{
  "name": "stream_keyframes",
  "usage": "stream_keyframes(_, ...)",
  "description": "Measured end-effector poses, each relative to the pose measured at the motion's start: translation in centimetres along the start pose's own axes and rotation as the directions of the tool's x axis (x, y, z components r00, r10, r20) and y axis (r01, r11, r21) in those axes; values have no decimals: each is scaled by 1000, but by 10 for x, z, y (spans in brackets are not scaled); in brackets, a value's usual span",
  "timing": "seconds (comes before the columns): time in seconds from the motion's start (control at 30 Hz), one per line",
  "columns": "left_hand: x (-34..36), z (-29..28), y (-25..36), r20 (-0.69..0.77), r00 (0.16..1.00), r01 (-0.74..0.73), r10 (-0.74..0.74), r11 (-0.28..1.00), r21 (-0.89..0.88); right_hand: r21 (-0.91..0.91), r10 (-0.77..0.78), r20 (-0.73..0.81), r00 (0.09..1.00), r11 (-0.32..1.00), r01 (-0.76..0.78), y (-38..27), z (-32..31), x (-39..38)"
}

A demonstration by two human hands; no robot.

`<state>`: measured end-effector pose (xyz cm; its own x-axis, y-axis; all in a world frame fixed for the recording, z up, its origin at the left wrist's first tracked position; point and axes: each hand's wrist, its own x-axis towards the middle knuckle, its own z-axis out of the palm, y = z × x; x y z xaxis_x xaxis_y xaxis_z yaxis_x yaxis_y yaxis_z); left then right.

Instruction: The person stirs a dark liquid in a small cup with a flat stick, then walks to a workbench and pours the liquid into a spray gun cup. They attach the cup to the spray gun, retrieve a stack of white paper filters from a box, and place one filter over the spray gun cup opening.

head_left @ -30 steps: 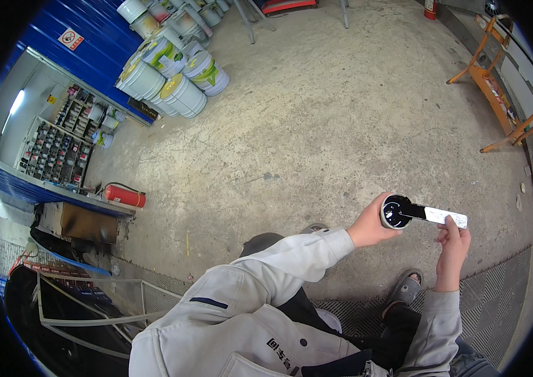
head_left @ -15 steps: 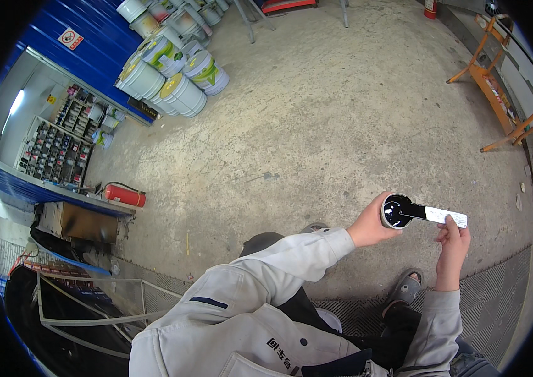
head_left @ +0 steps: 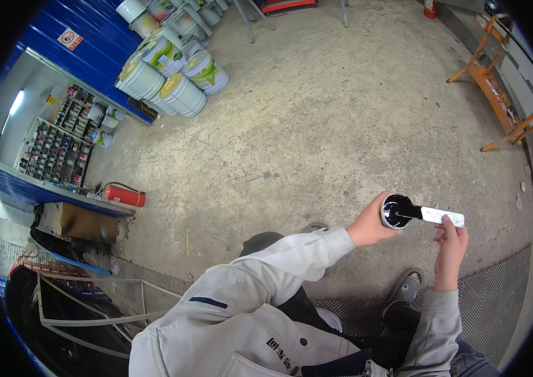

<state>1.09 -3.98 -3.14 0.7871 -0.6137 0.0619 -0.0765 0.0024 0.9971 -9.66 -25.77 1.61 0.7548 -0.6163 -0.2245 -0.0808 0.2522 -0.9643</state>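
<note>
My left hand [head_left: 370, 224] grips a small round can [head_left: 396, 210] filled with black liquid, held out over the concrete floor. My right hand [head_left: 451, 238] pinches the near end of a flat white stir stick [head_left: 437, 215], whose blackened tip dips into the can. Both forearms wear light grey jacket sleeves and come in from the lower edge.
Stacked white and green paint buckets [head_left: 172, 78] stand at the back left by a blue wall [head_left: 99, 47]. A red fire extinguisher [head_left: 123, 195] lies beside a parts shelf [head_left: 52, 147]. An orange wooden frame [head_left: 499, 94] stands at right. A chequered metal plate [head_left: 493, 301] lies underfoot.
</note>
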Motion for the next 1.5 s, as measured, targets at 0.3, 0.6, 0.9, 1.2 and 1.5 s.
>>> stream_keyframes(0.3, 2, 0, -7, 9, 1000, 16, -15, 1000, -24, 4, 0, -18, 1000, 1000, 0, 3, -3, 2)
stream_keyframes(0.6, 0, 2, -6, -12, 1000, -19, 19, 1000, -19, -30, -26, 39, 999, 999, 27, 3, 5, -4)
stream_keyframes(0.9, 1, 0, -4, 6, 1000, 19, -19, 1000, -21, -37, -19, 59, 998, 999, 21, 2, 4, -4)
stream_keyframes(1.2, 1, 1, -3, 1, 1000, 9, -9, 1000, -17, -28, -7, 58, 998, 1000, 9, 1, 4, -4)
stream_keyframes(1.5, 1, 1, 1, 1, 1000, -6, 6, 1000, -15, -31, -9, 62, 998, 999, 11, 2, 4, -4)
